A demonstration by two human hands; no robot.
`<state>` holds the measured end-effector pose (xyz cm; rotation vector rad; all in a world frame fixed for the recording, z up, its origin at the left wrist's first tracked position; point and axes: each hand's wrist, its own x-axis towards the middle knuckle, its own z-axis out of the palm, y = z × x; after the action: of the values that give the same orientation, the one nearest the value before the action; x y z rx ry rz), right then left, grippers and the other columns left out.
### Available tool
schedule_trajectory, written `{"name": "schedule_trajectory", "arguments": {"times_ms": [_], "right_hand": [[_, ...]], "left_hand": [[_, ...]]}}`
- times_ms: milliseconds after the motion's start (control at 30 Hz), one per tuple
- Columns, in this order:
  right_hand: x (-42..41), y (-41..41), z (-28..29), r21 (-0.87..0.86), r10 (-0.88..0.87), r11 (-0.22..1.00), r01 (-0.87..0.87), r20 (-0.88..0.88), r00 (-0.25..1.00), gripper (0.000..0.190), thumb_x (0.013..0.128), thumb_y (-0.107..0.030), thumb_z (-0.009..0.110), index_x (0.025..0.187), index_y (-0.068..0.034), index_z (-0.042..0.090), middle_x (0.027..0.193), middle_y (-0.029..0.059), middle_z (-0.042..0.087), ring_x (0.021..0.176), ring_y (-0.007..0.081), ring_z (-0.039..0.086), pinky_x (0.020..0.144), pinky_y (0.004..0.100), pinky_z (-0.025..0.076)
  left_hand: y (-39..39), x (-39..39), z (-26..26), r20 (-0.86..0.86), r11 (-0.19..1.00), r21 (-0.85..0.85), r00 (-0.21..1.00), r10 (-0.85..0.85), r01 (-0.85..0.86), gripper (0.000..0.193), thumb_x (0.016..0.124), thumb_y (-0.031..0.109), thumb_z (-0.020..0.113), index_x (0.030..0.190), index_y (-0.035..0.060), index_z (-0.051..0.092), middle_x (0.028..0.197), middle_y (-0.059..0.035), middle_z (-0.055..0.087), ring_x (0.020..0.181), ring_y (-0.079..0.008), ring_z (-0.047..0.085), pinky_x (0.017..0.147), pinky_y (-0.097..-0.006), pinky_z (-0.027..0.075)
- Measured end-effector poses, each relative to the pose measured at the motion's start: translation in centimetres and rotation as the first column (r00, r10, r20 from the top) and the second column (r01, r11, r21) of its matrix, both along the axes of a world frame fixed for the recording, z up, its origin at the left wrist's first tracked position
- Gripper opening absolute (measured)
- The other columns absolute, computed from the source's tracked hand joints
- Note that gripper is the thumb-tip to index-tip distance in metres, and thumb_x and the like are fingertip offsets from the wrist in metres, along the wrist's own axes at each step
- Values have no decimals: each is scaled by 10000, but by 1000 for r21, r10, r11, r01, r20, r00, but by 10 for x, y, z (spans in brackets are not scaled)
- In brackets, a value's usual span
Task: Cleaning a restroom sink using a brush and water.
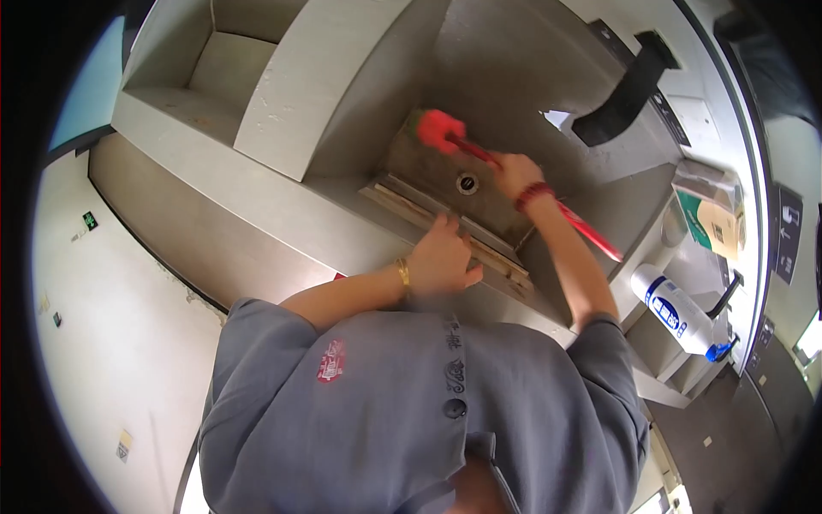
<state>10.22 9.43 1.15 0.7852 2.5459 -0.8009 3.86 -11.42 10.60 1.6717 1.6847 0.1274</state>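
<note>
In the head view my right hand (515,177) is closed around the red handle of a brush (441,130). Its blurred red head, with a bit of green at the far side, is over the upper left corner of a recessed metal basin (430,168). A round drain (467,184) sits in the basin floor, left of and below that hand. My left hand (444,256) is at the basin's near edge, over a stained ledge strip (404,204); its fingers are spread and hold nothing. Whether it presses on the ledge, I cannot tell.
A black curved spout (620,96) juts from the wall at upper right. On the right stand a clear box with a green and tan pack (709,212) and a white bottle with a blue cap (674,311). An open metal compartment (231,70) is at upper left.
</note>
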Motion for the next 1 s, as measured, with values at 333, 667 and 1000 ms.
{"name": "schedule_trajectory", "arguments": {"times_ms": [333,667,1000], "right_hand": [[131,-12,20,65,-221,975,212,342,913,260,910,-264,486,1033,-98,644,891,224,654,877,399,629,770,504,504],[215,-36,26,220,-476,878,424,476,739,320,919,-257,481,934,16,647,917,260,642,915,419,618,804,505,500],[209,-6,50,207,-410,912,356,520,749,338,928,-280,473,966,1,656,903,267,645,898,426,625,802,468,518]], "left_hand": [[-9,3,-11,-10,988,105,993,115,-113,591,834,440,483,1056,-94,607,975,-283,631,1122,-427,507,1043,-504,279],[-6,1,-8,-15,995,102,1000,19,-18,601,845,455,484,1040,-98,615,981,-284,628,1112,-419,511,1021,-509,305],[-9,1,-8,-55,988,151,998,12,-4,599,847,450,484,1020,-106,622,984,-296,626,1119,-424,507,1028,-512,295]]}}
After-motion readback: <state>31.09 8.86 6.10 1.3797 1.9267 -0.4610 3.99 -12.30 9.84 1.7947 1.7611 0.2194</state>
